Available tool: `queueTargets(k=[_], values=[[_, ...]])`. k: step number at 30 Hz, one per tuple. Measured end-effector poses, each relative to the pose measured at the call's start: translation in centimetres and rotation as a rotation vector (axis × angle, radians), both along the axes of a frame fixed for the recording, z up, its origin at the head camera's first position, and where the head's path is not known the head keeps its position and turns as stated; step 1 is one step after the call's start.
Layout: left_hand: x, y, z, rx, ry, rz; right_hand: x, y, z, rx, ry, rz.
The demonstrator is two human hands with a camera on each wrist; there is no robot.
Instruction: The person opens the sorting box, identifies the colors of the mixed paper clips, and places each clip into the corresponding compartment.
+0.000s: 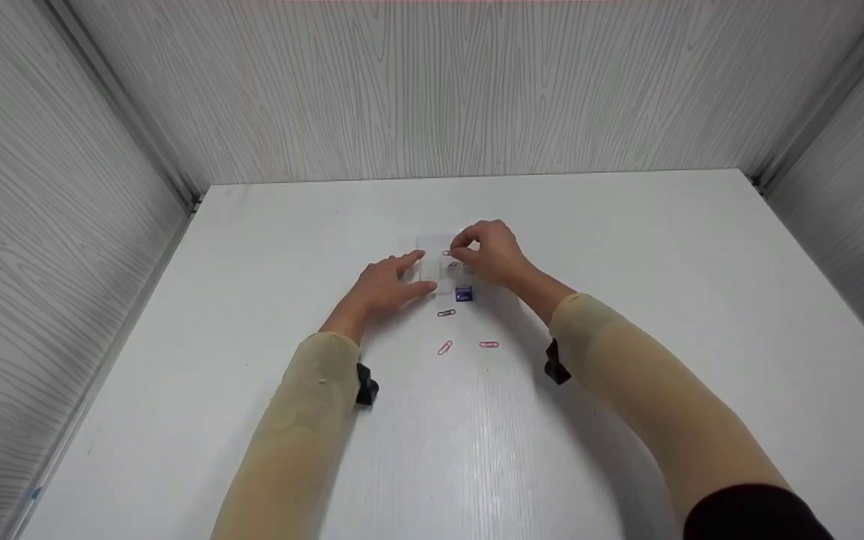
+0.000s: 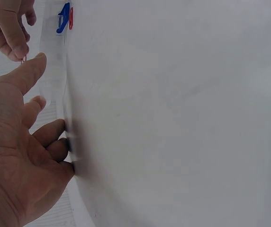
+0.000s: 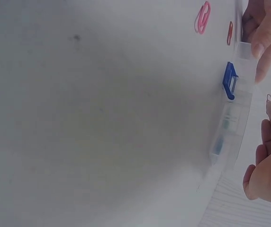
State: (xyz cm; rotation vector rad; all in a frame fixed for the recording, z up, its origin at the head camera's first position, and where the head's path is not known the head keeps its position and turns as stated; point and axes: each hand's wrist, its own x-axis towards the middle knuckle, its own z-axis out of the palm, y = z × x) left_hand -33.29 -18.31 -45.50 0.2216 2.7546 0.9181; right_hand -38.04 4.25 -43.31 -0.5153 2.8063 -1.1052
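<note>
A small clear plastic box (image 1: 436, 287) with compartments sits between both hands. My left hand (image 1: 387, 285) has thumb and forefinger spread at its left end, the thumb (image 3: 258, 49) touching a corner. Above the box, my right hand (image 1: 496, 251) pinches a red paper clip (image 3: 268, 98) between thumb and forefinger. Another small clip (image 1: 453, 265) shows inside the box. At the front side is a blue plastic piece (image 3: 229, 81), like a latch; whether it is attached I cannot tell. Bluish-green things (image 3: 219, 144) show dimly through the wall.
A dark red paper clip (image 1: 446, 313) lies just in front of the box. Nearer me on the white table (image 1: 612, 262) are a red paper clip (image 1: 445, 347) and a pink one (image 1: 489, 345). Wood-grain panels (image 1: 432, 97) stand around the back and sides.
</note>
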Motion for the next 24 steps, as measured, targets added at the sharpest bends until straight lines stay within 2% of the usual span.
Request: queueTargets(k=[6, 13, 24], values=[[-0.1, 0.3, 0.0, -0.005, -0.005, -0.007, 0.3, 0.5, 0.3, -0.003, 0.02, -0.002], [0.0, 0.3, 0.2, -0.001, -0.011, -0.002, 2.0, 1.2, 0.6, -0.074, 0.076, 0.069], [0.1, 0.1, 0.0, -0.005, -0.004, 0.004, 5.3, 2.2, 0.1, -0.168, 0.008, 0.125]])
